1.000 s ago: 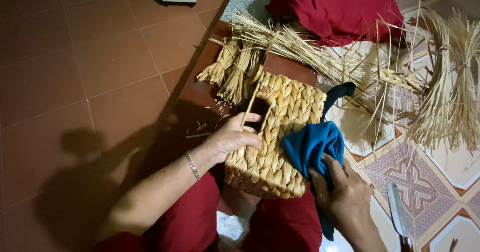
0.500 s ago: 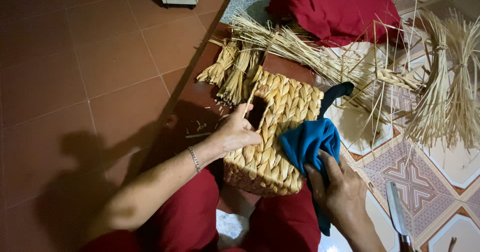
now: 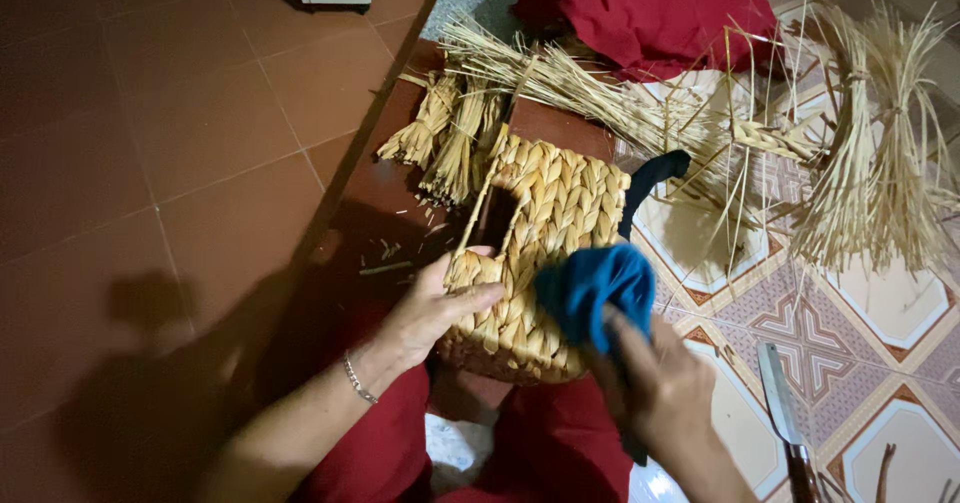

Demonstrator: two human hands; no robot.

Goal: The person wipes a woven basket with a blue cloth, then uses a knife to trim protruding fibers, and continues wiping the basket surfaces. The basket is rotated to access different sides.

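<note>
A woven straw basket [image 3: 545, 223] lies on its side on my lap, with a dark handle slot near its far left edge. My left hand [image 3: 432, 308] grips the basket's near left corner, fingers laid over the braided weave. A bracelet sits on that wrist. My right hand [image 3: 655, 383] presses a bunched blue cloth [image 3: 590, 288] against the basket's right side. A dark strip of the cloth [image 3: 655, 178] sticks out behind the basket.
Loose straw and tied straw bundles [image 3: 450, 128] lie beyond the basket, with a big sheaf [image 3: 870, 163] at the right. A red cushion [image 3: 650, 8] sits at the top. A knife [image 3: 785, 423] rests on the patterned tiles at lower right. Red-brown floor tiles [image 3: 150, 143] spread to the left.
My right hand has slid the blue cloth across the basket's side, a little toward the middle. My left hand has kept its grip on the near left corner while the basket shifted slightly.
</note>
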